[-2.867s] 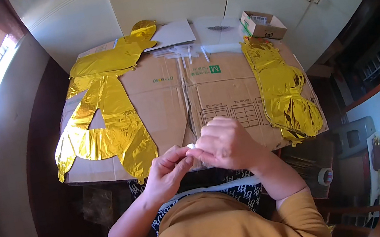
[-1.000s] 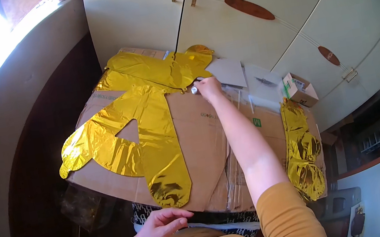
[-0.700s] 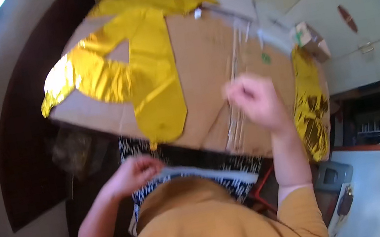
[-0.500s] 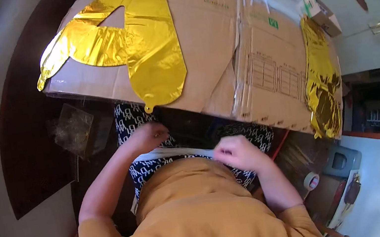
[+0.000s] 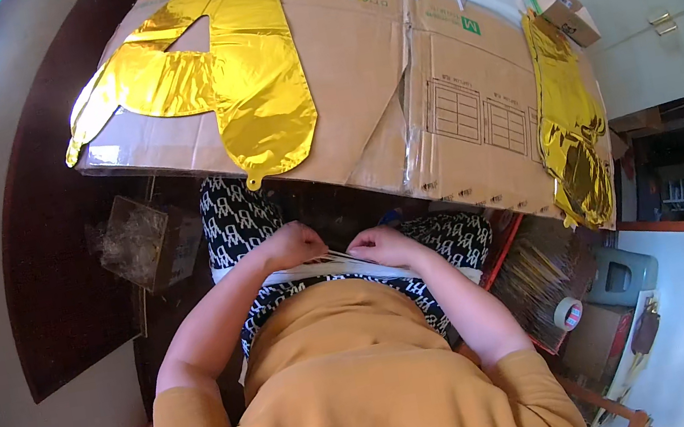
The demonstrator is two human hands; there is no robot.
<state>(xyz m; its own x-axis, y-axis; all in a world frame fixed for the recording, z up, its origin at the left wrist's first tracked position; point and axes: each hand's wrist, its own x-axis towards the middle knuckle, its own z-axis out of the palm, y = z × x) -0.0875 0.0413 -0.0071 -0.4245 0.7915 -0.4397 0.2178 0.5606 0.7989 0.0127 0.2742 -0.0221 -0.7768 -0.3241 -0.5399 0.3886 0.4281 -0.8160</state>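
Right hand (image 5: 382,246) lowered, pinching creased white cloth (image 5: 289,274)

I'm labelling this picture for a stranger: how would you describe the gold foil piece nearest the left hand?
Start with the brown cardboard beyond the patterned trousers. On its left lies a flat, shiny gold foil piece, one broad leg reaching the near edge. A triangular hole sets it apart from the crumpled gold foil along the right edge.

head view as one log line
left hand: at white band | right hand: at white band | gold foil piece: on cardboard
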